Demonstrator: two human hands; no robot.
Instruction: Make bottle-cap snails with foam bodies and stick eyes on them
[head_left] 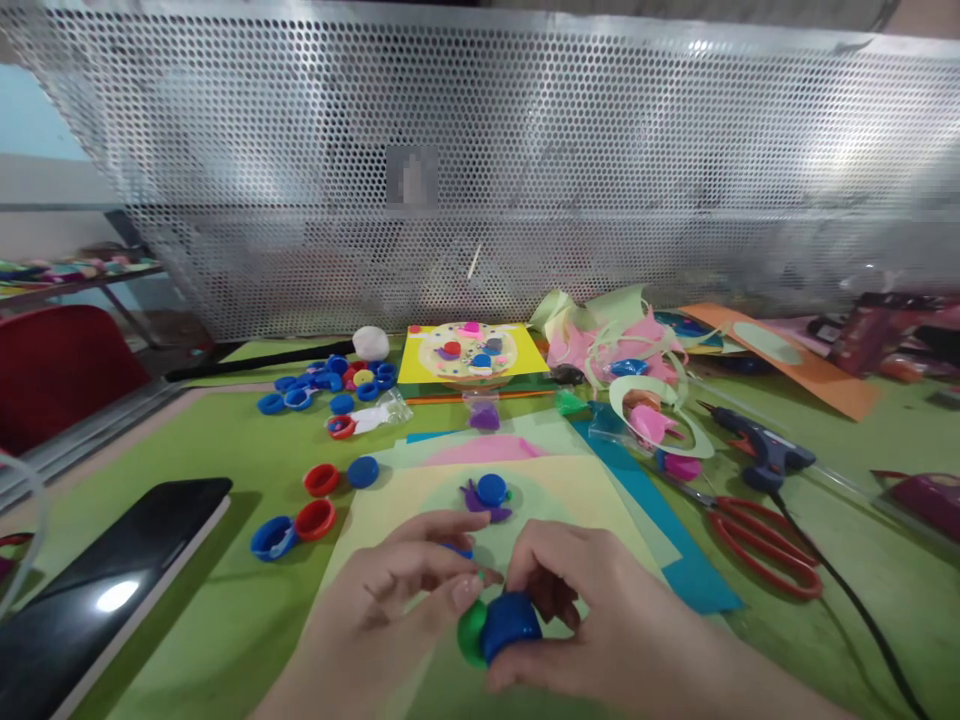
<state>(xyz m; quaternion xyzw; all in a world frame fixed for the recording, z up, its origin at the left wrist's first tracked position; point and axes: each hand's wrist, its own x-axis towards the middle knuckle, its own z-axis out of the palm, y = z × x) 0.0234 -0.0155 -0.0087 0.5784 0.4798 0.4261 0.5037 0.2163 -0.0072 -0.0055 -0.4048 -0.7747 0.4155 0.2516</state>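
My right hand [577,600] grips a blue bottle cap [511,628] with thumb and bent fingers; a rounded green clay piece [472,633] sits against the cap's left side. Close by on the left, my left hand [397,590] has thumb and finger pinched at a tiny green bit [481,575]. Another blue cap, partly hidden, shows behind the left fingers. Past both hands, a snail-like purple clay shape [487,510] with a blue cap [492,489] on it lies on the pale yellow paper [585,500].
Red-handled scissors [765,545] and a glue gun [761,440] with its cord lie at right. A phone [112,590] lies at left, near loose red and blue caps [315,519]. Behind are a decorated yellow card [525,365], paper scraps [622,340] and a perforated metal panel [480,130].
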